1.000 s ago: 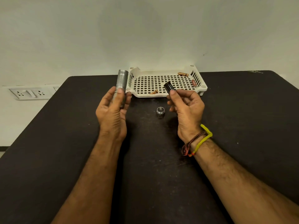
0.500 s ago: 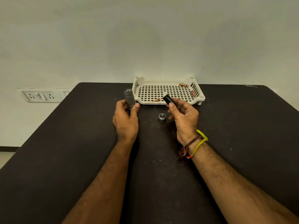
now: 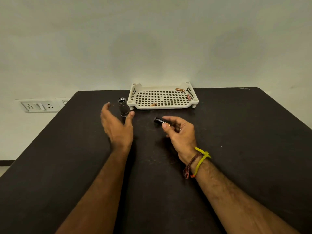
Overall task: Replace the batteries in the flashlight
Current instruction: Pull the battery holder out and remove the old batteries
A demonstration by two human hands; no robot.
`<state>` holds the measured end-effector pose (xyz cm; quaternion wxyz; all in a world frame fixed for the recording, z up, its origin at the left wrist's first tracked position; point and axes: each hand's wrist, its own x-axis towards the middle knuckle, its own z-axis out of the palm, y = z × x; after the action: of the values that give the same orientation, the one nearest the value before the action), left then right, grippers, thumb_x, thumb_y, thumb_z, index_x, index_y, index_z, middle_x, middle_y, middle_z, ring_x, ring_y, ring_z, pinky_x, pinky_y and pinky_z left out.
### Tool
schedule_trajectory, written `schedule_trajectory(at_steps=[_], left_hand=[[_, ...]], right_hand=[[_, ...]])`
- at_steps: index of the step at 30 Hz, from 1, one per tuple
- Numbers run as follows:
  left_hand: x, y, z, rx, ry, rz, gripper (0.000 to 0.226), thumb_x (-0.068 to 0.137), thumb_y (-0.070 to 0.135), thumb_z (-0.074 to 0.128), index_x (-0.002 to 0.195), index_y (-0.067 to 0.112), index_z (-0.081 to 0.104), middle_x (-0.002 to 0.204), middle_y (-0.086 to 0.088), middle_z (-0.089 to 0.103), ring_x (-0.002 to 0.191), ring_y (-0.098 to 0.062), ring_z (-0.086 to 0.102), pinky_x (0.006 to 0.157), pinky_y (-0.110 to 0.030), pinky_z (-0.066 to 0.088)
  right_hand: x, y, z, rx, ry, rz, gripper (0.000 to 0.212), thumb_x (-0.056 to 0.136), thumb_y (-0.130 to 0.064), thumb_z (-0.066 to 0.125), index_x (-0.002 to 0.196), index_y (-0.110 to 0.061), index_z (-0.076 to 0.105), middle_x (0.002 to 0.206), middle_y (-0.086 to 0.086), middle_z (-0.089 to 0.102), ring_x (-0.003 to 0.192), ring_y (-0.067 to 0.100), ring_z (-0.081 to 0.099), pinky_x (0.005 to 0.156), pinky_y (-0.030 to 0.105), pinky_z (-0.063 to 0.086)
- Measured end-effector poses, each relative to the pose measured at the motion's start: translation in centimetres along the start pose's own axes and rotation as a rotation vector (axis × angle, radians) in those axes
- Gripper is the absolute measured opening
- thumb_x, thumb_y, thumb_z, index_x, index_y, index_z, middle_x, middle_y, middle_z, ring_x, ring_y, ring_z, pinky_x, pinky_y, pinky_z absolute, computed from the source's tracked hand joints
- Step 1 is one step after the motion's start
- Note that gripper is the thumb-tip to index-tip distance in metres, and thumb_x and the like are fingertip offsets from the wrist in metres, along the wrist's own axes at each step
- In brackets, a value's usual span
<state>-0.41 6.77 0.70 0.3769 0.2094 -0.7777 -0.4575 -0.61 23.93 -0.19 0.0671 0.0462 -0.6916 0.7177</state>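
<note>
The silver flashlight body [image 3: 122,107] stands upright on the black table [image 3: 67,149], open end up, just left of the white tray [image 3: 162,106]. My left hand [image 3: 116,125] is open right in front of it, fingers spread to either side, not touching. My right hand [image 3: 180,132] pinches a black cylindrical battery holder [image 3: 159,121] between thumb and fingers, pointing left above the table. Three copper-coloured batteries lie in the tray: one at the front [image 3: 153,104], one at the back right [image 3: 180,89], one along the right wall [image 3: 188,97]. The flashlight's end cap is hidden.
The tray stands at the table's far edge against a pale wall. A white socket panel [image 3: 39,106] is on the wall to the left, beyond the table's left edge.
My left hand set the flashlight body upright on the table and let go, opening. My right hand moved nearer with the black holder and now covers the spot where the end cap lay.
</note>
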Motion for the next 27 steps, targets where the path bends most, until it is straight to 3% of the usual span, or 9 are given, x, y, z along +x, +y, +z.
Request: schedule_trajectory(at_steps=[2, 3, 6, 10, 14, 17, 21, 27], left_hand=[[-2.2, 0.6, -0.8, -0.037, 0.121, 0.126, 0.059, 0.083, 0.025, 0.078, 0.133, 0.013, 0.049, 0.132, -0.006, 0.055, 0.124, -0.019, 0.051, 0.107, -0.039, 0.044], [-3.3, 0.9, -1.0, -0.079, 0.100, 0.166, 0.051, 0.085, 0.024, 0.077, 0.128, 0.015, 0.053, 0.125, -0.003, 0.059, 0.115, -0.016, 0.057, 0.099, -0.036, 0.050], [-5.9, 1.5, -1.1, -0.222, -0.182, 0.155, 0.045, 0.089, 0.022, 0.073, 0.131, 0.019, 0.056, 0.109, 0.003, 0.067, 0.096, -0.006, 0.067, 0.081, -0.021, 0.057], [-5.2, 1.5, -0.8, -0.450, -0.425, 0.013, 0.055, 0.088, 0.012, 0.072, 0.140, 0.018, 0.053, 0.112, -0.003, 0.070, 0.100, -0.013, 0.071, 0.085, -0.026, 0.058], [-4.6, 1.0, -0.4, -0.533, -0.544, 0.003, 0.033, 0.085, 0.016, 0.074, 0.118, 0.018, 0.071, 0.102, -0.002, 0.077, 0.090, -0.017, 0.074, 0.078, -0.024, 0.058], [-4.2, 1.0, 0.0, -0.617, -0.594, -0.053, 0.023, 0.084, 0.022, 0.073, 0.106, 0.014, 0.073, 0.100, -0.003, 0.078, 0.084, -0.019, 0.076, 0.072, -0.022, 0.059], [-3.1, 0.7, -0.1, -0.720, -0.750, -0.252, 0.036, 0.078, 0.016, 0.076, 0.113, 0.009, 0.069, 0.091, -0.006, 0.077, 0.081, -0.022, 0.076, 0.072, -0.024, 0.059], [-2.4, 0.4, -0.6, -0.797, -0.905, -0.345, 0.042, 0.091, 0.000, 0.063, 0.132, 0.001, 0.058, 0.108, -0.021, 0.067, 0.083, -0.021, 0.073, 0.078, -0.027, 0.059]], right_hand=[[0.3, -0.2, -0.1, 0.078, 0.010, 0.033, 0.025, 0.084, -0.002, 0.076, 0.100, -0.020, 0.070, 0.086, -0.004, 0.073, 0.073, 0.002, 0.065, 0.064, 0.020, 0.057], [0.5, -0.3, 0.0, 0.132, 0.017, 0.051, 0.025, 0.083, 0.000, 0.077, 0.099, -0.016, 0.068, 0.085, 0.000, 0.071, 0.073, 0.007, 0.065, 0.063, 0.019, 0.057], [0.9, -0.4, -0.1, 0.258, 0.012, 0.053, 0.023, 0.082, 0.005, 0.076, 0.095, -0.010, 0.065, 0.079, 0.006, 0.068, 0.064, 0.009, 0.065, 0.062, 0.017, 0.057], [0.7, -0.4, -0.1, 0.325, -0.039, 0.009, 0.017, 0.083, 0.003, 0.074, 0.098, -0.006, 0.070, 0.081, 0.006, 0.072, 0.065, 0.006, 0.066, 0.066, 0.017, 0.056], [0.7, -0.4, -0.1, 0.328, -0.090, -0.010, 0.017, 0.089, 0.001, 0.069, 0.104, -0.008, 0.072, 0.091, 0.004, 0.074, 0.077, 0.006, 0.067, 0.069, 0.019, 0.057], [0.9, -0.3, -0.1, 0.350, -0.111, 0.004, 0.019, 0.090, 0.002, 0.066, 0.106, -0.009, 0.068, 0.098, 0.011, 0.075, 0.088, 0.014, 0.071, 0.077, 0.024, 0.059], [1.0, 0.0, 0.1, 0.279, -0.118, -0.040, 0.019, 0.088, 0.003, 0.069, 0.103, -0.009, 0.069, 0.101, 0.010, 0.076, 0.094, 0.019, 0.072, 0.091, 0.036, 0.058], [0.6, 0.2, 0.4, 0.123, -0.077, -0.190, 0.025, 0.086, 0.003, 0.072, 0.094, -0.021, 0.073, 0.087, -0.008, 0.078, 0.079, 0.006, 0.073, 0.072, 0.018, 0.058]])
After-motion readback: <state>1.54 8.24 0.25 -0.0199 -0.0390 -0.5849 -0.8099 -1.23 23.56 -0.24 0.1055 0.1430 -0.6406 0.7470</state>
